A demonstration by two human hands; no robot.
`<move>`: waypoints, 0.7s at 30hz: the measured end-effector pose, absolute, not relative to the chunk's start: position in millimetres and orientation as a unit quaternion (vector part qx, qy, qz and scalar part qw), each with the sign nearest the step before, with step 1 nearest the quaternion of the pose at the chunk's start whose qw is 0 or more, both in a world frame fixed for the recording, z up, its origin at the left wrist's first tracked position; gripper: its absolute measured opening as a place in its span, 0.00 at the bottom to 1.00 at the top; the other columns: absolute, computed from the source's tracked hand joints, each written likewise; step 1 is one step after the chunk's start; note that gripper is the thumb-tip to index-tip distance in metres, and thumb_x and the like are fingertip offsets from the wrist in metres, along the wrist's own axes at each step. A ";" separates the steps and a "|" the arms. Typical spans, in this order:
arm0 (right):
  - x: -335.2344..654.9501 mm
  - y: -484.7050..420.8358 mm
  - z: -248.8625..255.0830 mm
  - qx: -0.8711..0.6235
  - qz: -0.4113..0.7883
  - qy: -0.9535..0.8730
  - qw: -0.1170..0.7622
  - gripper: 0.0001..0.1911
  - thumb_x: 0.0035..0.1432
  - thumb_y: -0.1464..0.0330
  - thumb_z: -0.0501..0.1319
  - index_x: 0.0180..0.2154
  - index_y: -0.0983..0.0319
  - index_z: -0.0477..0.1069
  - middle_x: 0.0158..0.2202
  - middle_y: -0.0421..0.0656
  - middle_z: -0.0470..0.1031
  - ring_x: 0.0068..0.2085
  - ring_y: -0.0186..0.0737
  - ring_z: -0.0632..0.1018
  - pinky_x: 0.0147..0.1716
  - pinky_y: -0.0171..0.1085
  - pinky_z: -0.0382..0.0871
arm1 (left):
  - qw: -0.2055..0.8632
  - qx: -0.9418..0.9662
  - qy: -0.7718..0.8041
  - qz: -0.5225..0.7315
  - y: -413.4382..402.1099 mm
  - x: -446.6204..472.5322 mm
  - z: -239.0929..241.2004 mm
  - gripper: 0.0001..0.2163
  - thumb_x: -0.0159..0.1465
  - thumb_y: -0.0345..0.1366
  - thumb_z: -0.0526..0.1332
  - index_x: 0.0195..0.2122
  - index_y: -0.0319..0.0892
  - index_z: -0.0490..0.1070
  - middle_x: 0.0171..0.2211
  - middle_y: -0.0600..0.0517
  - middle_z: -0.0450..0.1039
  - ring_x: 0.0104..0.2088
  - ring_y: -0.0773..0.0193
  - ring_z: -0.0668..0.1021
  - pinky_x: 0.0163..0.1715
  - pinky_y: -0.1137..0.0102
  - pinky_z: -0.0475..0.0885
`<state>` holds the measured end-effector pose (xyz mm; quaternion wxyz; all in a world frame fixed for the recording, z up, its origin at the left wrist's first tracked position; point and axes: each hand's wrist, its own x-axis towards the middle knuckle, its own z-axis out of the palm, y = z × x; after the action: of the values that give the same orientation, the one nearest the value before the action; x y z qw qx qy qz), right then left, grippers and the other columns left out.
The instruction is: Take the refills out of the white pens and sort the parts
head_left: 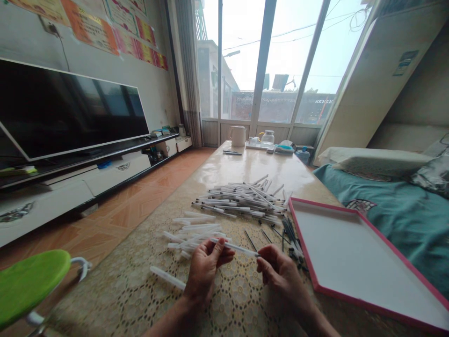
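Observation:
My left hand [207,264] pinches a white pen barrel [237,248] over the patterned table cover. My right hand [277,270] is closed at the barrel's right end, where a thin dark refill seems to meet it; the refill itself is hard to see. Loose white barrels [191,229] lie just beyond my left hand. A larger heap of white pens [243,202] lies farther back. Thin dark refills [288,234] are scattered beyond my right hand. One white barrel [167,277] lies alone to the left of my left wrist.
A pink-rimmed white tray [351,252] lies at the right on the long table [245,164]. A mug [238,135], a glass pot and small items stand at the far end. A green stool [30,281], a TV and a low cabinet are left; teal bedding right.

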<state>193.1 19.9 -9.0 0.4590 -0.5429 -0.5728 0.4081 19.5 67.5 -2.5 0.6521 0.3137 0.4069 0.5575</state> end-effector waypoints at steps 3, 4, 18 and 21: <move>193.4 20.9 -10.0 -0.551 0.404 -0.572 0.454 0.19 0.58 0.53 0.51 0.30 0.62 0.65 0.22 0.38 0.67 0.19 0.30 0.65 0.18 0.29 0.59 | 0.655 0.312 0.407 0.555 66.7 19.7 -1.3 0.13 0.45 0.40 0.70 0.26 0.35 0.74 0.20 0.53 0.75 0.22 0.66 0.78 0.25 0.74 0.75; 193.9 21.3 -11.6 -0.560 0.397 -0.575 0.446 0.21 0.59 0.53 0.49 0.28 0.63 0.65 0.20 0.38 0.66 0.18 0.30 0.64 0.17 0.29 0.57 | 0.655 0.313 0.406 0.555 66.6 19.7 -1.5 0.13 0.45 0.40 0.70 0.26 0.35 0.74 0.20 0.53 0.75 0.22 0.66 0.78 0.25 0.74 0.75; 197.3 20.3 -13.9 -0.587 0.299 -0.628 0.415 0.20 0.61 0.56 0.47 0.26 0.62 0.65 0.16 0.36 0.63 0.19 0.33 0.66 0.21 0.31 0.57 | 0.660 0.316 0.401 0.551 67.4 19.6 -4.4 0.13 0.47 0.39 0.69 0.27 0.35 0.74 0.21 0.52 0.75 0.22 0.66 0.78 0.25 0.74 0.76; 196.3 20.1 -12.8 -0.573 0.308 -0.626 0.430 0.16 0.59 0.56 0.51 0.33 0.62 0.65 0.18 0.35 0.64 0.20 0.33 0.67 0.21 0.31 0.58 | 0.660 0.310 0.404 0.552 65.8 20.0 -2.6 0.13 0.47 0.39 0.69 0.28 0.35 0.74 0.21 0.51 0.76 0.23 0.66 0.78 0.26 0.74 0.75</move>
<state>196.3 20.1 -12.8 0.4298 -0.5734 -0.6260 0.3077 20.0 65.8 -2.6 0.6602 0.3103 0.4037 0.5522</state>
